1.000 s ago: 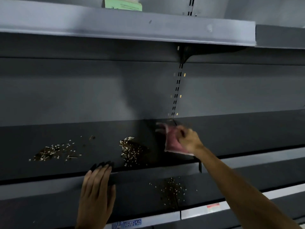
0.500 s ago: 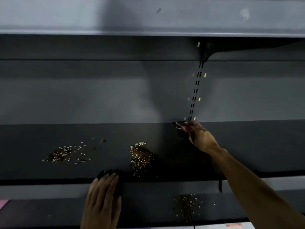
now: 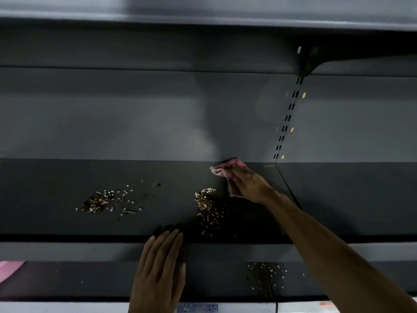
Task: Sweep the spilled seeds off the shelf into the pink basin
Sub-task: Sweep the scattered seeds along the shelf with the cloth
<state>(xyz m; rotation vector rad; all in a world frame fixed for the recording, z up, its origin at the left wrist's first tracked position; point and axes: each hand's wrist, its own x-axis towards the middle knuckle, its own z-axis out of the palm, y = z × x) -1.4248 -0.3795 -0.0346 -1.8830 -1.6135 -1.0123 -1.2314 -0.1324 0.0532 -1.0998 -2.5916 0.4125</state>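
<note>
Two heaps of spilled seeds lie on the dark grey shelf [image 3: 56, 184]: a scattered left heap [image 3: 101, 201] and a denser middle heap [image 3: 208, 208]. My right hand [image 3: 250, 185] presses a pink cloth [image 3: 228, 169] onto the shelf near the back wall, just right of the middle heap. My left hand [image 3: 160, 269] lies flat with fingers together against the shelf's front edge, below and left of the middle heap, holding nothing. A pink patch at the far left edge, probably the pink basin [image 3: 10, 269], shows on the lower level.
A third seed heap [image 3: 265, 276] lies on the lower shelf under my right forearm. A slotted upright [image 3: 286, 123] runs down the back wall at right. Another shelf [image 3: 203, 19] hangs overhead. A price label strip [image 3: 198, 308] edges the bottom shelf.
The view has shifted left and closer. My right hand with the pink cloth has moved left along the back of the shelf toward the middle heap. My left hand stays on the front edge.
</note>
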